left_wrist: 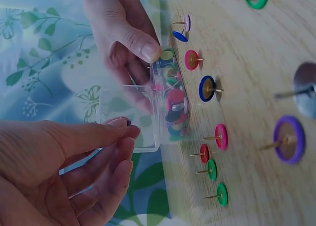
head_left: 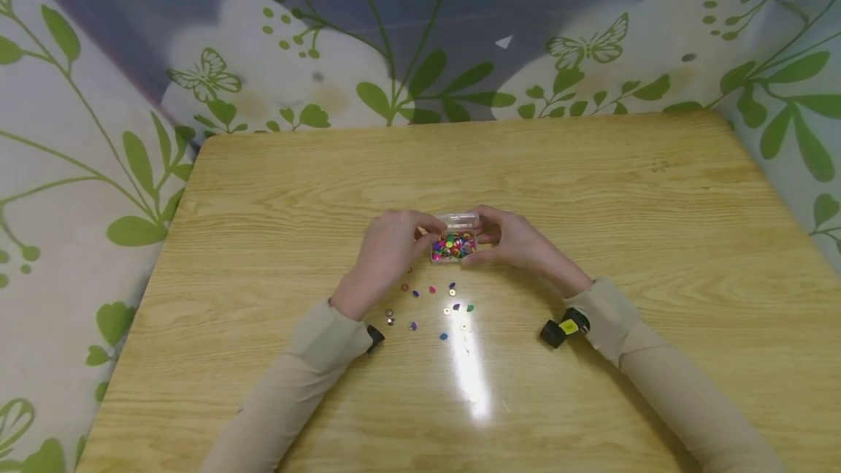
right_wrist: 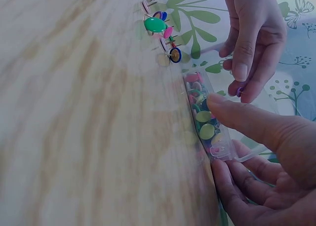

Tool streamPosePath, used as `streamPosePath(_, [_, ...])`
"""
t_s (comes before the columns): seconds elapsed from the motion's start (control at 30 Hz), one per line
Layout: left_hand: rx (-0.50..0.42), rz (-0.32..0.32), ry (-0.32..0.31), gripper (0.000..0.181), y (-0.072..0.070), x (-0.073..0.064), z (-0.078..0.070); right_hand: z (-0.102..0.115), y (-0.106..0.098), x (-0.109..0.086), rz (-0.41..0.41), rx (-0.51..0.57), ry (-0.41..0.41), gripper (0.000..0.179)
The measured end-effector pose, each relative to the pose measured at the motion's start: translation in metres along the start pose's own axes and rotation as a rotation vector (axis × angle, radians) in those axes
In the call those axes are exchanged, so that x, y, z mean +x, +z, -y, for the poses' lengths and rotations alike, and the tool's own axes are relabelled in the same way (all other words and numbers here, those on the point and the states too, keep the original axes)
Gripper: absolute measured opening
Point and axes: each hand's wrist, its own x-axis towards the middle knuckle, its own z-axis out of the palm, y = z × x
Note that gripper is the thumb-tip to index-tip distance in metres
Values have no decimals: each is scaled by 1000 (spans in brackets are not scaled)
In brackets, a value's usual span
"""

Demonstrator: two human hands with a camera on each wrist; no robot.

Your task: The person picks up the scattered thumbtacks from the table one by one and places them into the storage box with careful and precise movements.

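A small clear plastic box (head_left: 453, 260) with its lid (head_left: 458, 220) raised stands on the wooden table, filled with colourful thumbtacks (right_wrist: 203, 116). My right hand (head_left: 515, 239) grips the box at its right end, thumb on the near side and fingers behind. At the box's left end, my left hand (head_left: 393, 247) pinches one purple thumbtack (right_wrist: 240, 92) between thumb and forefinger. In the left wrist view that hand (left_wrist: 84, 161) overlaps the clear lid, its other fingers loosely bent.
Several loose thumbtacks, among them a blue one (head_left: 443, 336) and a green one (head_left: 470, 308), lie scattered on the table (head_left: 296, 188) in front of the box, many with points up or sideways. A patterned cloth (head_left: 447, 35) hangs behind the table.
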Motion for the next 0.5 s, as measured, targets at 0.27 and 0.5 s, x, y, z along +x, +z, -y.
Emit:
streamPosePath(0.27, [-34,1,-27,13,-4,-3,4,2,0,0,5,2,5,71])
streamPosePath(0.5, [-2,7,-71,12,-27,-17,17,0,0,1,1,-15,16,72])
